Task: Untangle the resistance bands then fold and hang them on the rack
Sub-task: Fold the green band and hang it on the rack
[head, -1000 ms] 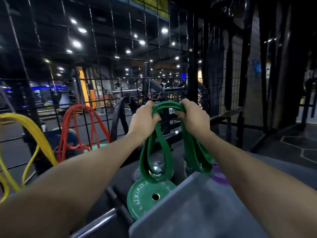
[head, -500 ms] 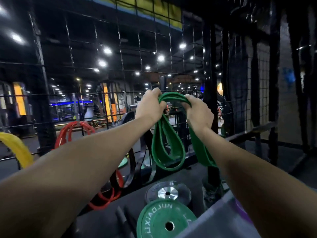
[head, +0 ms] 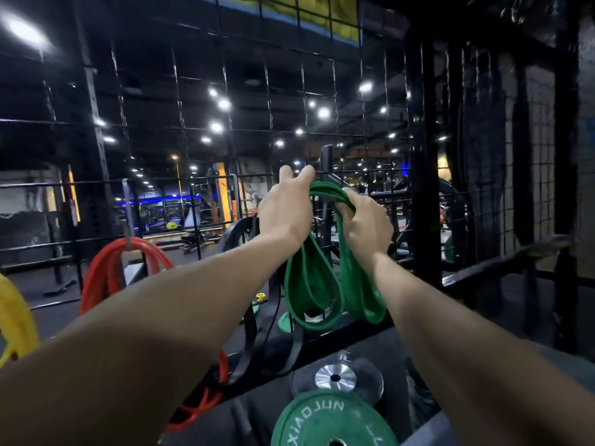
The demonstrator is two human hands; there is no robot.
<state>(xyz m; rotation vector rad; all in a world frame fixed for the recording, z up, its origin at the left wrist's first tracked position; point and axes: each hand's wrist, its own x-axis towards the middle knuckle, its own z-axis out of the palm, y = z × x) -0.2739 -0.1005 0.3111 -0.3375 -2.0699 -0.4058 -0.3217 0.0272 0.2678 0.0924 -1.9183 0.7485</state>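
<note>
Both hands' grip – left hand, right hand – clenching folded green band, beside wire rack.

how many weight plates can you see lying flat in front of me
2: a green plate at the bottom edge and a dark plate with a silver hub just behind it. Others may be hidden.

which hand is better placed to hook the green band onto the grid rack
Probably the left hand: its fingers already reach the grid rack wire above the green band, while the right hand grips the fold lower down.
</note>
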